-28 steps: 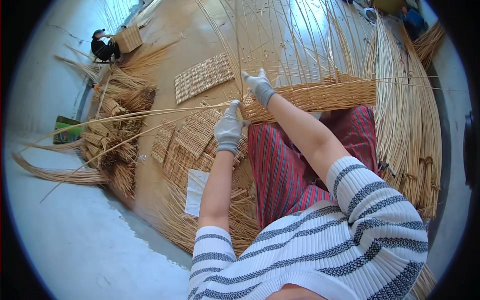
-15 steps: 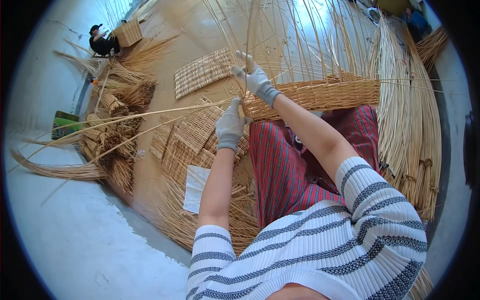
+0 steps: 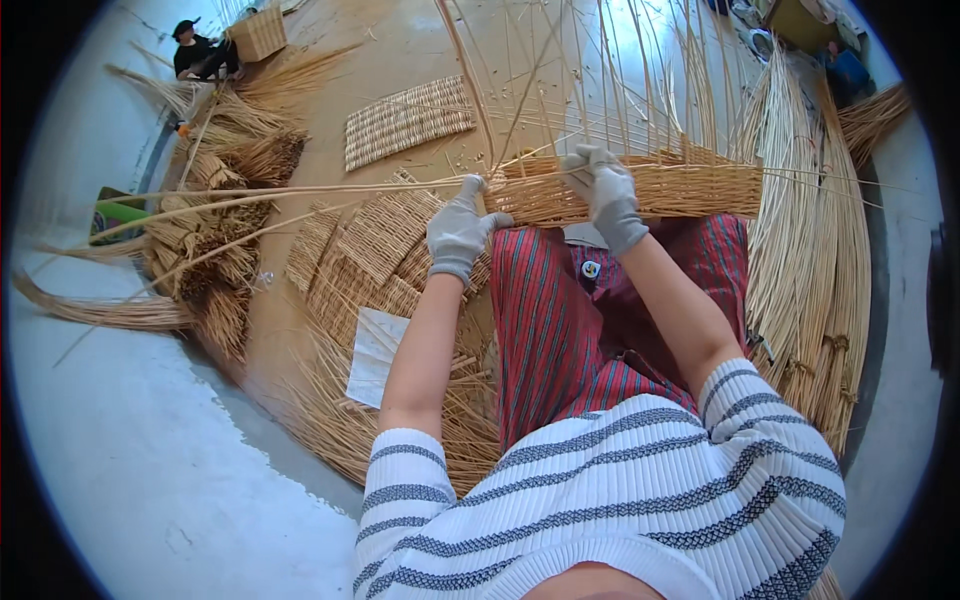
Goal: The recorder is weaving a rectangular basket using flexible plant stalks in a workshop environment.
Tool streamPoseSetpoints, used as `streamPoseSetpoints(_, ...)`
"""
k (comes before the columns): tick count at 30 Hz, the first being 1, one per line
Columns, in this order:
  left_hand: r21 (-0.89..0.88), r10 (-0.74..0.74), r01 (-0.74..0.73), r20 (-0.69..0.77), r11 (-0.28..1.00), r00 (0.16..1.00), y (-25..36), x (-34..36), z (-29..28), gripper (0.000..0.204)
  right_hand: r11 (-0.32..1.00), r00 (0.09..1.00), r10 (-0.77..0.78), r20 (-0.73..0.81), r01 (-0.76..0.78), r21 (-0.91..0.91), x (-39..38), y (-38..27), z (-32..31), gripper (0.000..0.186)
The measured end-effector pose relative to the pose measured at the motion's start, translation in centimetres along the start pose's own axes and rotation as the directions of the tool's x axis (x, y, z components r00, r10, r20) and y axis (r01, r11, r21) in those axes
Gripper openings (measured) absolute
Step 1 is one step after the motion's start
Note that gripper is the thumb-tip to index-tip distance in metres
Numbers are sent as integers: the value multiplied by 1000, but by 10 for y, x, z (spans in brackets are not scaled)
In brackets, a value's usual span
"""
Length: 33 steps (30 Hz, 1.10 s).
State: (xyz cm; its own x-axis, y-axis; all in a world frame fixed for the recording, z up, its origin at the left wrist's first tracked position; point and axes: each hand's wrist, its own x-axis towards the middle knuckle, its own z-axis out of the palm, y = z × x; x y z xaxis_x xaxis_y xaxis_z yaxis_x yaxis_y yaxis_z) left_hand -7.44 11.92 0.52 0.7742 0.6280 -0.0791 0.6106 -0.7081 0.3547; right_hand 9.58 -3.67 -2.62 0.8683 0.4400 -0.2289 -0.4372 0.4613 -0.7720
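A long woven wicker strip (image 3: 690, 190) with many upright loose canes lies across the red striped cloth (image 3: 535, 320) over my lap. My gloved left hand (image 3: 458, 225) grips the strip's left end, where long canes (image 3: 370, 190) stretch off leftward. My gloved right hand (image 3: 600, 190) is over the strip, right of my left hand, with fingers bent; whatever is between its fingertips is unclear.
Flat woven panels (image 3: 385, 225), another panel (image 3: 405, 120) and white paper (image 3: 372, 355) lie on the floor. Cane bundles sit at left (image 3: 215, 255) and right (image 3: 800, 270). At upper left, another person (image 3: 200, 55) sits by a woven box (image 3: 258, 40).
My right hand has moved rightward and down from among the upright canes onto the strip, its fingers now bent. My left hand is slightly higher in the picture, still at the strip's end.
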Motion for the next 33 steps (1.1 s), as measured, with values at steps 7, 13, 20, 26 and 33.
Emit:
streamPoseSetpoints(7, -4, 319, -359, -450, 933, 834, 20, -3, 21, 39, 956, 980, 150, 131, -109, -273, 7, -15, -36, 18)
streamPoseSetpoints(13, -524, 34, 193, 392, 830, 919, 46, 42, -2, 32, 887, 993, -69, 97, 105, -450, 5, -4, -6, 24)
streamPoseSetpoints(20, -531, -48, 221, 320, 818, 946, 52, 43, 9, 36, -185, 743, -442, 502, 472, -862, 9, -10, 34, 31)
streamPoseSetpoints(26, -459, -36, 160, 267, 874, 963, 52, 42, 19, 30, 355, 674, -286, 681, 735, -578, 4, -17, 70, 59)
streamPoseSetpoints(33, -211, -12, 75, 285, 975, 958, 39, 58, 36, 14, 499, 728, -220, 649, 656, -567, 24, 38, 79, 18)
